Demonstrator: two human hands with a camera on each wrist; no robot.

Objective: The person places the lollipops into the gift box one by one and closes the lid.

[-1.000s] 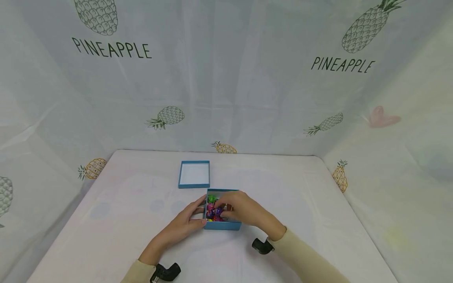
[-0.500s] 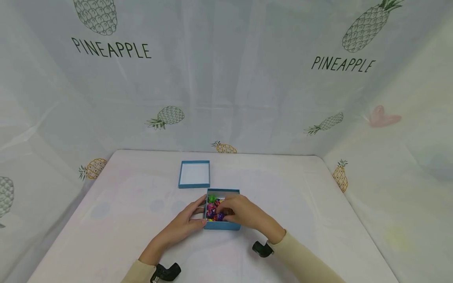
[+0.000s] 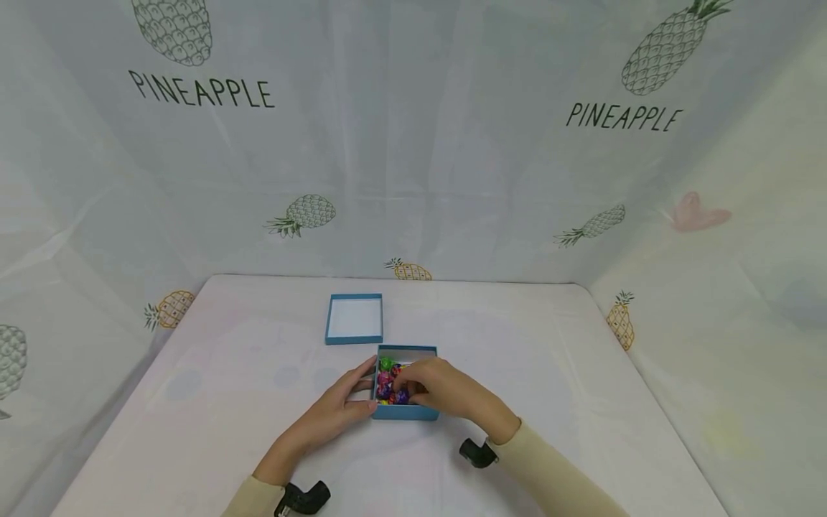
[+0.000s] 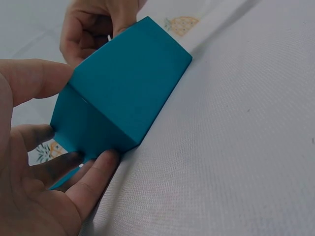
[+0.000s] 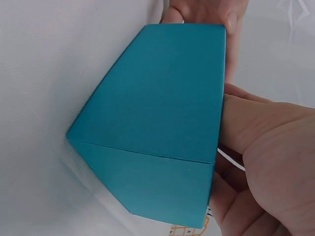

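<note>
An open-topped blue box [image 3: 405, 413] stands on the table, with several shiny wrapped candies [image 3: 385, 380] inside in green, pink, purple and yellow. My left hand [image 3: 339, 402] rests along the box's left side; in the left wrist view, the thumb touches the upper corner and the fingers [image 4: 91, 182] lie against the side wall. Over the right part of the box, my right hand [image 3: 439, 384] reaches in with curled fingers, pinching a purple wrapped candy [image 3: 402, 396] between thumb and index finger. In the right wrist view, the box wall [image 5: 152, 93] hides the fingertips and candies.
A shallow blue lid [image 3: 354, 318] with a white inside lies behind and left of the box. The table [image 3: 517, 345] has a white cover. Behind and beside it hangs a pineapple-print curtain [image 3: 420, 143].
My right hand has shifted slightly within the box, and the purple candy by its fingertips has moved a little toward the near wall. My left hand, the box and the lid stay put.
</note>
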